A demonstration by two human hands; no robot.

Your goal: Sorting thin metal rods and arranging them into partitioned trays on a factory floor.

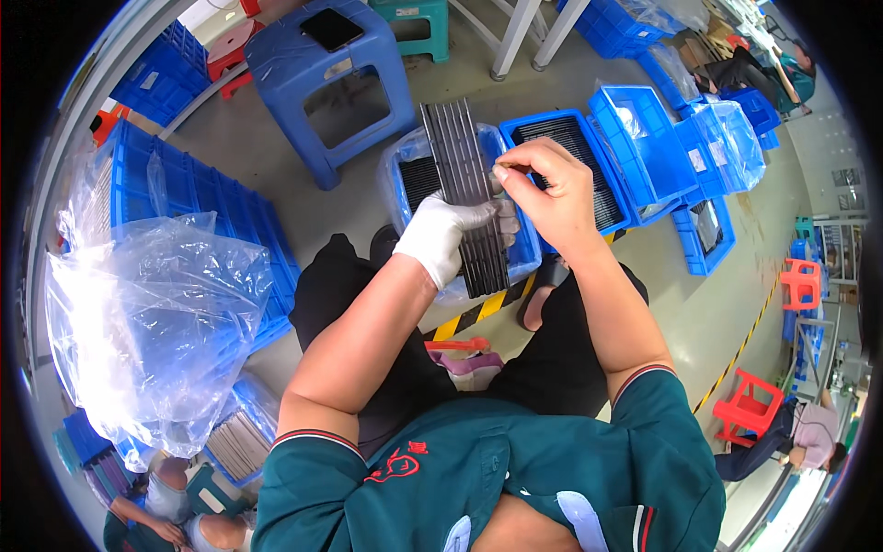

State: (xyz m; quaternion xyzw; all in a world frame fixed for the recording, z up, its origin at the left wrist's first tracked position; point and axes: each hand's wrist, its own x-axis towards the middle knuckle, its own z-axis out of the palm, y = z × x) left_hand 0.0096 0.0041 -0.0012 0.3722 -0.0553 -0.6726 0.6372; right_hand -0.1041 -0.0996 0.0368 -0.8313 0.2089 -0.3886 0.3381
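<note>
The left hand (pixel 440 235), in a white fabric glove, is closed around a long stack of dark grey ribbed metal strips (pixel 469 198), gripping it near its lower half with the fingers wrapped across the front. The stack stands nearly upright in the picture, its top leaning slightly left, held above the person's lap and over a blue plastic crate lined with a clear bag (pixel 409 175). The left forearm rises from the lower edge, bent at the elbow. The bare right hand (pixel 547 189) comes in from the right, wrist cocked, thumb and forefinger pinched on a small thin tool (too small to tell what kind) whose tip touches the right edge of the stack. Another blue plastic crate holding dark strips (pixel 589 166) sits just behind the right hand. A blue plastic stool (pixel 331 83) stands farther off on the floor.
</note>
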